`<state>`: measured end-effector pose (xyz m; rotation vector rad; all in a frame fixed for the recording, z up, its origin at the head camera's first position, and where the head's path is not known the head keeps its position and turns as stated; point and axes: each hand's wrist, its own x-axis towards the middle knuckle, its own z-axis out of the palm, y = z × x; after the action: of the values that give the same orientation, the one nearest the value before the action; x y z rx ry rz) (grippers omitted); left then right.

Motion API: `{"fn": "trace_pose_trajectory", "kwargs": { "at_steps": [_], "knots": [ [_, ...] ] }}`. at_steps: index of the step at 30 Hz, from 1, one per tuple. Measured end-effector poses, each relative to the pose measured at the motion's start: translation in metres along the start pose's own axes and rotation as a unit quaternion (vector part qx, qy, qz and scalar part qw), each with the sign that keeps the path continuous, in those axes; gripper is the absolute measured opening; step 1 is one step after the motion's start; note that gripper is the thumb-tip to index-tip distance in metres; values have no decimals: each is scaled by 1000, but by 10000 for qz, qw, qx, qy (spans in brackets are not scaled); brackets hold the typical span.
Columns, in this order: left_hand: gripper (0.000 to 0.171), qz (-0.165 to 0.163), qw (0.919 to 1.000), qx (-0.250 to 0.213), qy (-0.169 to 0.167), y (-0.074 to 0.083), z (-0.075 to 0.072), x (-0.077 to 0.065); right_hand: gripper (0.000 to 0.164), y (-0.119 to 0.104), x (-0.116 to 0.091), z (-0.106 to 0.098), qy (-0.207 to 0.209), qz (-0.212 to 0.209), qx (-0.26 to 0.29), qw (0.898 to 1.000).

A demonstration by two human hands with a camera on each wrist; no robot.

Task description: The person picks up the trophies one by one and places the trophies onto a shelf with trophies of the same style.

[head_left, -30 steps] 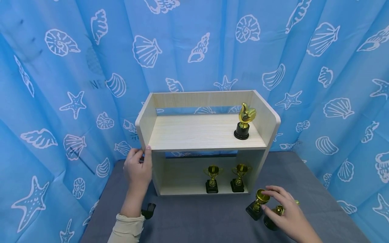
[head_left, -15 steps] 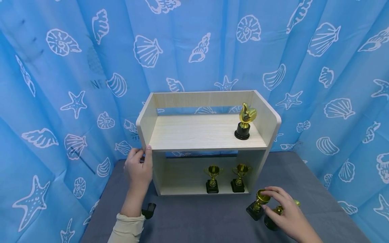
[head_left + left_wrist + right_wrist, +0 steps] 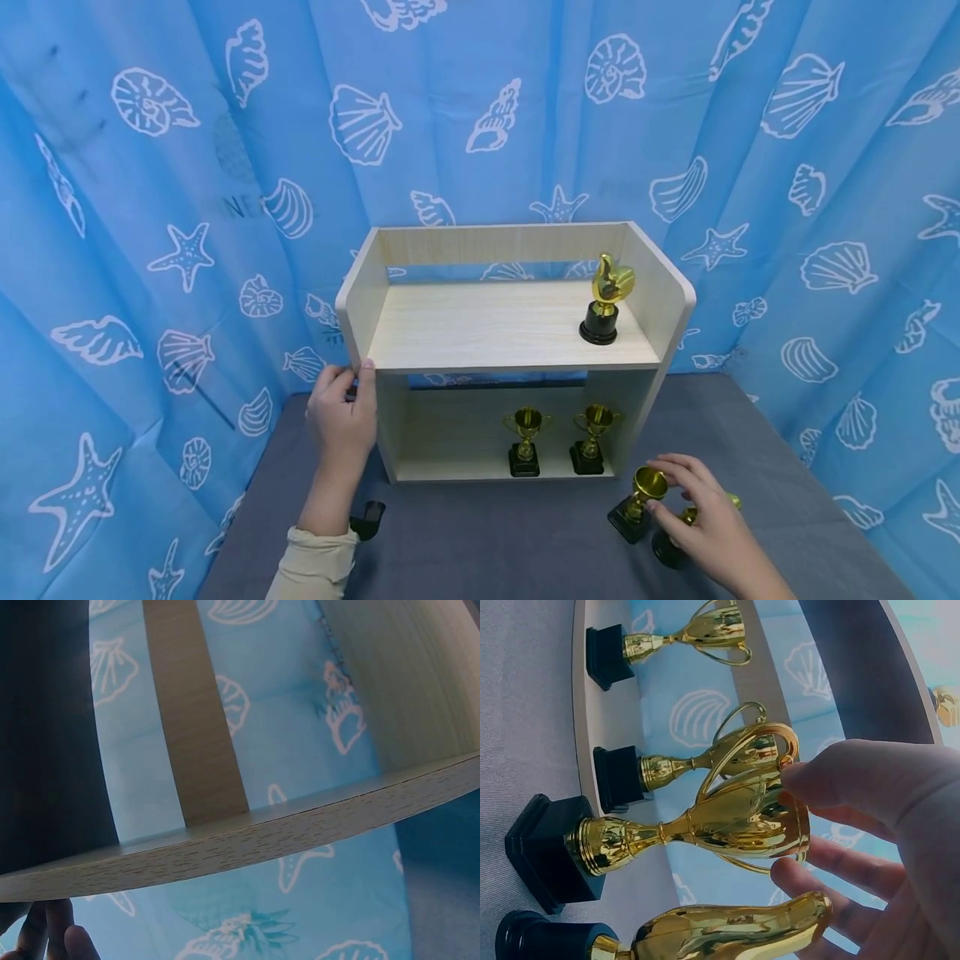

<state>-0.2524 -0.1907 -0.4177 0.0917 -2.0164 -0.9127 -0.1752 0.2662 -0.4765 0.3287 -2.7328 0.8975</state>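
Observation:
My left hand [image 3: 341, 417] grips the left side board of the pale wooden shelf unit [image 3: 513, 321], its thumb on the front edge. At right, my right hand [image 3: 705, 521] has thumb and fingers around a gold trophy cup [image 3: 647, 485] with a black base. In the right wrist view, the thumb touches one handle of that cup [image 3: 742, 817] and a fingertip meets the other. The cup stands on the grey cloth. Close beside it, partly hidden by the hand, is a gold trophy with a round black base [image 3: 727, 930].
Two similar trophy cups [image 3: 526, 425] [image 3: 596, 421] stand on the lower shelf, toward the right. On the upper shelf is a gold thumbs-up-shaped trophy [image 3: 600, 321]. A blue curtain with shell prints [image 3: 525, 50] hangs behind the grey-covered table [image 3: 480, 542].
My right fingers have shifted slightly back and spread a little at the cup's rim. The cup, the left hand and the shelf unit have stayed in place.

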Motion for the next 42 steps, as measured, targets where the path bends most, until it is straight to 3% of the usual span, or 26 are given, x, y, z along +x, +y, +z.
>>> {"fn": "trace_pose_trajectory", "kwargs": {
  "at_steps": [15,42],
  "knots": [
    [46,-6,10000,42,27,-2,1,-2,46,3,-2,6,11,273,-109,9996],
    [48,-18,10000,38,33,1,1,0,39,2,-1,3,2,488,-19,9988]
  ]
}}
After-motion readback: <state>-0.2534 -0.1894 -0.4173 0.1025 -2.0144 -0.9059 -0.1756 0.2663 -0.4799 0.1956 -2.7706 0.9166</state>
